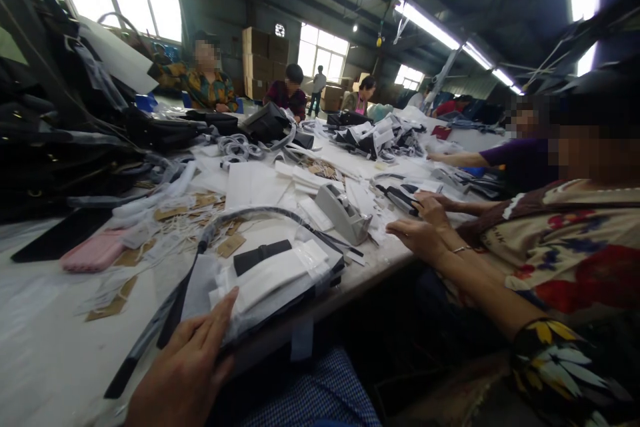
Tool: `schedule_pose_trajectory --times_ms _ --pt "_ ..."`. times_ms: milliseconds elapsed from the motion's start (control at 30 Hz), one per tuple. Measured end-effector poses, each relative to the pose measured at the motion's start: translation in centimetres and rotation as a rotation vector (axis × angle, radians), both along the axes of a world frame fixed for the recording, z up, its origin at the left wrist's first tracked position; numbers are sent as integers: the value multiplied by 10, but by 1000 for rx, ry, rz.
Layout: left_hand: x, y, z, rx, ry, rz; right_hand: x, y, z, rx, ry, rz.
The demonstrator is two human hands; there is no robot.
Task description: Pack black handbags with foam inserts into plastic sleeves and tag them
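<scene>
My left hand (pixel 187 370) is at the bottom edge of the view, its thumb pressed on top of a plastic-wrapped bundle (pixel 280 277) of white padded pieces with a black strip. The bundle lies at the table's near edge. A long black strap (pixel 165 317) runs from beside my hand up and over the bundle. My right hand is out of view. Just past the bundle stands a grey tape dispenser (pixel 343 212).
A co-worker in a flowered top sits at the right, hands (pixel 423 227) on the white table (pixel 45 347). A pink case (pixel 95 250), brown tags (pixel 230 245), white sheets and black bags (pixel 75 147) cover the table. Several other people sit farther back.
</scene>
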State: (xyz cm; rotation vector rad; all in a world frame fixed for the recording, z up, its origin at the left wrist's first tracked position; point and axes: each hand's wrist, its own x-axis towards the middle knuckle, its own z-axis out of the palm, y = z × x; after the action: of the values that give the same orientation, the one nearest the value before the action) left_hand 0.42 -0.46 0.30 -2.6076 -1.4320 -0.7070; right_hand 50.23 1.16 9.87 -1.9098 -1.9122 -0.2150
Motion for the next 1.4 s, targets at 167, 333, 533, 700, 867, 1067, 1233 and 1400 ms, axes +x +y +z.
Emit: schedule_pose_trajectory --times_ms 167,333,533,700,867,1067,1233,1400 --pt "1 -2 1 -35 -25 41 -58 -6 46 33 -418 505" --pt "8 -10 15 -101 -29 89 -146 18 50 -172 -328 811" --pt "15 -9 22 -150 -55 124 -254 73 38 -348 -222 1159" --pt "16 -9 17 -164 -57 104 -311 123 24 -435 -373 1294" --pt "16 -8 10 -123 -51 76 -344 150 13 -579 -666 1304" --pt "17 -9 2 -52 -67 95 -370 156 16 -641 -856 1325" --pt "12 -5 2 -38 -93 34 -379 168 11 -646 -926 1296" --pt "11 -2 -6 43 -149 15 -377 190 -4 -733 -824 1286"
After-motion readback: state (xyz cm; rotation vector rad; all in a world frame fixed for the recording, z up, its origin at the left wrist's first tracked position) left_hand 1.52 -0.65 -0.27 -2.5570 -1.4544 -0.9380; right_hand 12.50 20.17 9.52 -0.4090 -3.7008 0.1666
